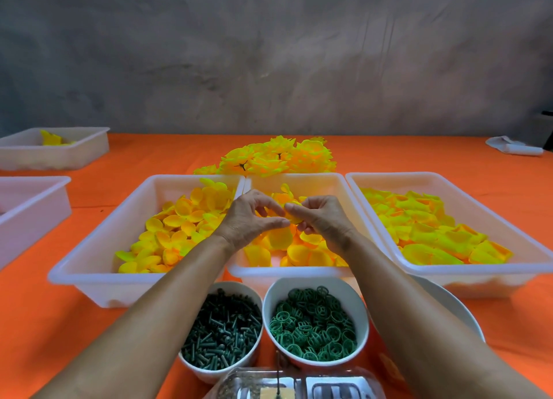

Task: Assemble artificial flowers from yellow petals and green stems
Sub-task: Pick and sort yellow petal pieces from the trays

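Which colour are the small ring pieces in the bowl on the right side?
The ring pieces are green, lighter than the neighbouring dark stems; head view.

yellow petals (pixel 291 211) – pinched (both hands) | green stems (pixel 223 330) – bowl

Both bare forearms reach forward and converge, so the two hands meet fingertip to fingertip. The left hand (pixel 250 216) has its fingers curled, thumb and forefinger pinched toward the right hand (pixel 318 216). The right hand's fingers are likewise curled in a pinch, knuckles up, wrist slightly bent.
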`<state>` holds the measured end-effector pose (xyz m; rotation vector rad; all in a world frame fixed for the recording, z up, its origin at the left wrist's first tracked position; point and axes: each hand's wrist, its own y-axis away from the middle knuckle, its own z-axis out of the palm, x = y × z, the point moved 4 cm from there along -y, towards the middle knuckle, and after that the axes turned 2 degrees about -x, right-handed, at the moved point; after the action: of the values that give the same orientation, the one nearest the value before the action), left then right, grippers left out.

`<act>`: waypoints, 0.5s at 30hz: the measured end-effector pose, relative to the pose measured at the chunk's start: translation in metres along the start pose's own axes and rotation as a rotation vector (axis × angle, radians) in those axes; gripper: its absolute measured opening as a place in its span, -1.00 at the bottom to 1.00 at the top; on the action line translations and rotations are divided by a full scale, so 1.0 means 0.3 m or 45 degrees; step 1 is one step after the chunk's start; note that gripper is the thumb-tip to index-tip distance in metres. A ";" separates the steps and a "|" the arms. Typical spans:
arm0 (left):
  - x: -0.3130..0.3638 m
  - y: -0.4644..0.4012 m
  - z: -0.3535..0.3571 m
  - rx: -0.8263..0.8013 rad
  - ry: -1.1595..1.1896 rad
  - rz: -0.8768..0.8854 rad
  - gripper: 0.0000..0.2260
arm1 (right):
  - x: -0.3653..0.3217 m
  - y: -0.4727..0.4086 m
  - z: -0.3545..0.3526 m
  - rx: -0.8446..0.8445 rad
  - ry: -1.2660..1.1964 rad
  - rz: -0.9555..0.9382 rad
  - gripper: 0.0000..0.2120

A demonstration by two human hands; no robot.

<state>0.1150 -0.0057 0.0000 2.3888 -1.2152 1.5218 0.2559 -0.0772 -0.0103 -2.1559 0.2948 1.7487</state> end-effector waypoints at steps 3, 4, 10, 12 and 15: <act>0.004 -0.001 0.000 -0.010 0.063 0.016 -0.92 | -0.010 0.004 0.002 0.010 -0.093 0.016 -0.75; 0.002 -0.004 -0.003 -0.004 0.086 0.018 -0.92 | -0.012 0.006 0.003 0.012 -0.121 0.026 -0.75; -0.017 -0.013 -0.011 0.083 0.235 -0.036 -0.84 | -0.020 0.010 0.004 0.003 -0.187 0.064 -0.71; -0.019 -0.015 -0.013 0.116 0.229 -0.035 -0.85 | -0.019 0.011 0.010 -0.042 -0.165 0.090 -0.74; -0.021 -0.017 -0.014 0.135 0.220 -0.029 -0.83 | -0.017 0.010 0.022 -0.105 -0.189 0.121 -0.77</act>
<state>0.1139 0.0034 -0.0011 2.2660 -1.0938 1.7850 0.2477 -0.0778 -0.0069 -2.0839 0.2961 1.9953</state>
